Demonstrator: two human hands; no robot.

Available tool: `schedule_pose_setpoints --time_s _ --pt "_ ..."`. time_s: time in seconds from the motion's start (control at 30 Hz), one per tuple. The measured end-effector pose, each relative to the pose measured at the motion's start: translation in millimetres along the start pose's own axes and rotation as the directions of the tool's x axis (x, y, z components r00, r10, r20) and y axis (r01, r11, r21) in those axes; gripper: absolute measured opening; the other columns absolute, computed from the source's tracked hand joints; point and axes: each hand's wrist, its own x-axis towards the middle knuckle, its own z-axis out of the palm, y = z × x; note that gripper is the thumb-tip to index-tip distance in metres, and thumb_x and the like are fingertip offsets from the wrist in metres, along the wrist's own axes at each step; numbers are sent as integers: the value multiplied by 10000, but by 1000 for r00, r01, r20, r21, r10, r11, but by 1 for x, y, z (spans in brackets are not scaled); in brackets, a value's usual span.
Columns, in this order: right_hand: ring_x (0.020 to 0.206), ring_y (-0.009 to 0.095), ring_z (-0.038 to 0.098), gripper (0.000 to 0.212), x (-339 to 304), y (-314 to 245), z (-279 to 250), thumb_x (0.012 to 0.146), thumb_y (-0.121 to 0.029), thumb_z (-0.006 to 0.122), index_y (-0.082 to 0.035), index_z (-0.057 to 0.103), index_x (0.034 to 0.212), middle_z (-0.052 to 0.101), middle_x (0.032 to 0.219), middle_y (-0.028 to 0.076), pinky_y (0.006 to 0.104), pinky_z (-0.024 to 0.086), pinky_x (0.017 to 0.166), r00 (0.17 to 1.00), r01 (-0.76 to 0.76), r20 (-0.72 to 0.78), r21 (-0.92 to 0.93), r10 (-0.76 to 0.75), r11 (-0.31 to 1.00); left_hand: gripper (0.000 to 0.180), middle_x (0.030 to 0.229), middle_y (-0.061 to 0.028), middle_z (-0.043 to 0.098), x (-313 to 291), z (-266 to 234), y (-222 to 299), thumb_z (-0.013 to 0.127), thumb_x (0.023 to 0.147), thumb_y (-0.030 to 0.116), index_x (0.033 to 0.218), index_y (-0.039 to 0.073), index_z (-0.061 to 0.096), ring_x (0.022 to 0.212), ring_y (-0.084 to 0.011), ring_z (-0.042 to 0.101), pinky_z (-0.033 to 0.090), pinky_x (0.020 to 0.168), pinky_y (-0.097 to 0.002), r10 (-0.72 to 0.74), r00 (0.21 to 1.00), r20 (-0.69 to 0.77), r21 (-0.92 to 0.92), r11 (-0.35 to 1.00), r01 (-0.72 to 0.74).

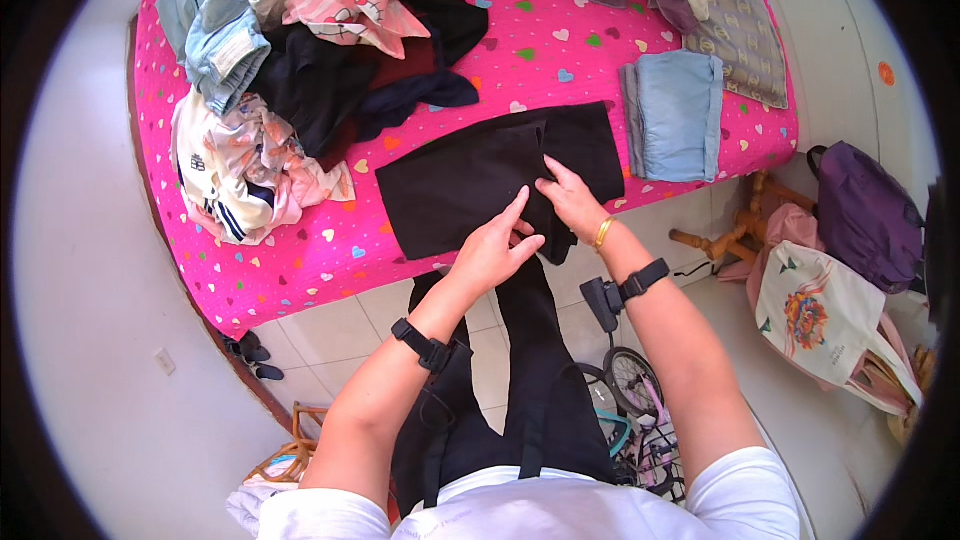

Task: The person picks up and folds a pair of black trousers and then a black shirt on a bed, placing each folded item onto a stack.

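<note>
A black garment (450, 190), perhaps trousers, lies folded flat along the near edge of the bed. Over its front edge is my left hand (493, 252), index finger and thumb stretched apart and the other fingers partly curled, with nothing seen in it. My right hand (575, 204), with a gold bracelet at the wrist, is closed on a loose fold of the garment right of its middle. The cloth hides part of those fingers. To the right lies a folded light blue garment (680, 118).
The bed has a pink heart-patterned sheet (350, 265). Unfolded clothes (310, 70) are heaped at its left, with more clothes and a grey patterned pillow (745, 40) far right. Bags (815, 310) hang at the right; a small bicycle (640, 385) stands on the floor below.
</note>
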Motion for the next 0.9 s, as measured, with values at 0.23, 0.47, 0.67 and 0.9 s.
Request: schedule_pose_setpoints --time_s 0.23,0.47,0.67,0.9 --pt "1402 270 474 508 22 7 -63 1014 -107 534 51 423 1484 522 1481 212 324 356 1156 986 132 -59 -281 -154 951 795 1051 -107 743 12 12 -9 702 942 210 1603 121 270 848 -199 714 554 823 -323 -99 993 -57 66 993 103" --pt "1339 295 526 481 41 42 -102 1012 -91 542 22 452 1471 566 1425 211 337 388 1125 992 15 -120 -262 -48 965 773 1043 -117 743 19 17 -32 671 949 239 1599 123 271 889 -270 708 538 835 -368 -201 975 -96 90 974 210" --pt "1341 314 527 612 51 77 -121 987 -119 595 -35 352 1542 526 1469 208 376 398 1126 968 179 -122 -285 -221 942 742 1046 -129 740 24 18 -46 651 950 248 1588 124 293 938 -320 706 537 850 -401 -233 962 -142 95 964 248" --pt "1290 432 551 902 24 91 -120 825 -120 779 -107 221 1533 536 1393 303 444 434 1096 984 -53 -180 -308 -4 950 548 1046 -150 739 18 10 -74 658 931 231 1430 60 509 965 -340 701 545 859 -420 -270 941 -206 203 929 311"
